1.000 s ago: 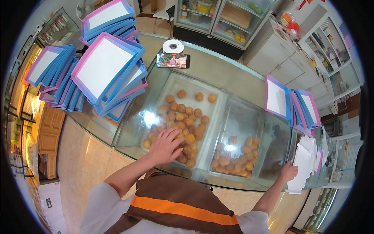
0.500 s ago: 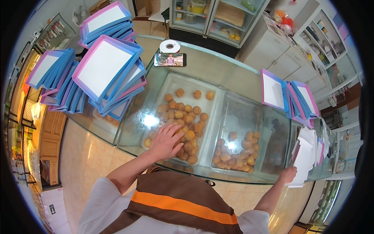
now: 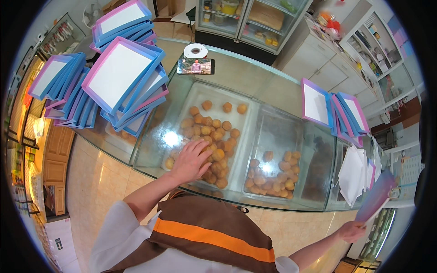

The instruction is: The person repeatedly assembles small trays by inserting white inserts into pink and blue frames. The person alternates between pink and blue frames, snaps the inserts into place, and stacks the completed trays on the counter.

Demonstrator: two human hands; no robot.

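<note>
My left hand [image 3: 190,161] lies with its fingers spread on the glass counter top [image 3: 268,88], over a tray [image 3: 196,95] of round brown pastries [image 3: 218,154] seen through the glass. At the lower right, past the counter's front edge, my right hand [image 3: 353,232] grips a flat pink and blue card sheet [image 3: 377,196] by its lower end. The sheet is tilted and smeared by motion. Just left of it, a pile of white sheets [image 3: 352,175] sits on the counter's right end.
Stacked blue and pink shallow box trays [image 3: 120,75] fill the counter's left side, and fewer box trays [image 3: 316,102] stand at the right. A phone [image 3: 195,66] lies by a ribbon roll [image 3: 195,51] at the back. A second tray [image 3: 257,132] of pastries shows under the glass.
My right hand has drawn away from the paper pile, down and to the right, and the pink and blue sheet has come away with it. My left hand stays on the glass.
</note>
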